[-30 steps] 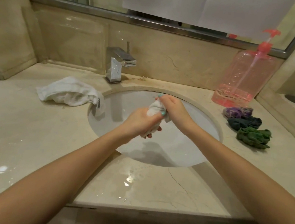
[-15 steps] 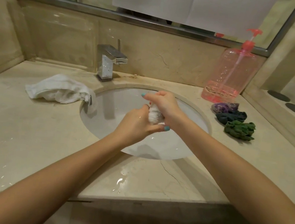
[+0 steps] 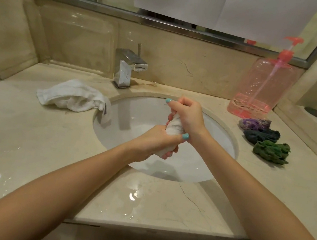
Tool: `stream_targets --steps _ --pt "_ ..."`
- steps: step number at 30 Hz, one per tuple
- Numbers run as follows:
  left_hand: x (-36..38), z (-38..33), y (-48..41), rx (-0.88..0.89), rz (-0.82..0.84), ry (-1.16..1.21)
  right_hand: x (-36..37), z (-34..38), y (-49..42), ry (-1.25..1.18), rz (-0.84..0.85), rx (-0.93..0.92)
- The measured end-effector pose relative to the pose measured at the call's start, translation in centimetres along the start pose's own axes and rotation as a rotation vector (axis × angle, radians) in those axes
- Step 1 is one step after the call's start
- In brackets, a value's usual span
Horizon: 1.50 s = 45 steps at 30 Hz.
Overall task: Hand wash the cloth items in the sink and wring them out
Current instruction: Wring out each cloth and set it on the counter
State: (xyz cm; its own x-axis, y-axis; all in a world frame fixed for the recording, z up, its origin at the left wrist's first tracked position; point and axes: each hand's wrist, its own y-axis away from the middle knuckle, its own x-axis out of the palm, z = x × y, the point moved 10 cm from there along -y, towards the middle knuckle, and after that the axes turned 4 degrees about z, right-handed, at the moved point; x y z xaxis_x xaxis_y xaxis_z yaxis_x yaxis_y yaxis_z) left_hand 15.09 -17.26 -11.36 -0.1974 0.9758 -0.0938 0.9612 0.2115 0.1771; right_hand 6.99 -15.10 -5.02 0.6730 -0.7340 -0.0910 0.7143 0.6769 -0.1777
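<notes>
A small white cloth (image 3: pixel 175 127), rolled into a tight twist, is held over the white oval sink (image 3: pixel 138 117). My right hand (image 3: pixel 187 115) grips its upper end and my left hand (image 3: pixel 158 141) grips its lower end. Only a short stretch of the cloth shows between the two fists, plus a bit below the left one. Three bunched, twisted cloths lie on the counter right of the sink: purple (image 3: pixel 254 123), dark blue (image 3: pixel 261 135) and green (image 3: pixel 270 151).
A chrome faucet (image 3: pixel 129 66) stands behind the sink. A white towel (image 3: pixel 72 97) lies on the counter to the left, one corner hanging over the rim. A pink pump bottle (image 3: pixel 261 88) is at back right. The marble counter front (image 3: pixel 143 201) is wet.
My right hand has turned over the cloth, its thumb now low, and the cloth is twisted tighter and more upright. The camera has shifted slightly.
</notes>
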Motion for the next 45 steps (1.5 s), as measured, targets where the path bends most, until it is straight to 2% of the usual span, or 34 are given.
stream_targets --steps 8,12,18,23,27,31,34,38,41,45 --pt "1.0 -0.8 0.5 0.08 0.11 0.462 3.0 1.6 -1.1 -0.212 0.195 0.053" --pt "1.0 -1.5 0.8 0.133 0.199 0.558 4.1 2.5 -1.2 -0.256 0.248 0.034" --pt "0.5 -1.4 1.0 0.113 0.231 0.611 5.0 2.3 -1.5 -0.3 0.272 0.043" --pt "0.3 0.1 0.0 0.031 0.222 0.37 2.9 -0.5 -1.6 -0.245 0.162 0.108" --pt "-0.4 1.0 -0.2 0.002 0.183 0.216 -1.7 -2.1 -0.9 -0.178 0.031 0.103" --pt "-0.1 -1.6 -1.2 0.109 0.122 0.075 -7.3 -1.4 0.2 0.094 -0.045 0.097" --pt "3.0 -4.7 -2.3 0.192 0.118 -0.038 -11.9 0.7 1.7 0.302 -0.106 0.049" --pt "9.6 -8.6 -3.4 0.345 0.113 -0.136 -19.8 3.5 5.0 0.365 -0.277 -0.054" --pt "14.0 -10.7 -4.8 0.471 0.037 -0.356 -25.4 3.6 7.9 0.38 -0.397 -0.082" --pt "19.0 -10.3 -7.9 0.479 0.013 -0.534 -30.7 1.6 10.2 0.481 -0.487 -0.064"
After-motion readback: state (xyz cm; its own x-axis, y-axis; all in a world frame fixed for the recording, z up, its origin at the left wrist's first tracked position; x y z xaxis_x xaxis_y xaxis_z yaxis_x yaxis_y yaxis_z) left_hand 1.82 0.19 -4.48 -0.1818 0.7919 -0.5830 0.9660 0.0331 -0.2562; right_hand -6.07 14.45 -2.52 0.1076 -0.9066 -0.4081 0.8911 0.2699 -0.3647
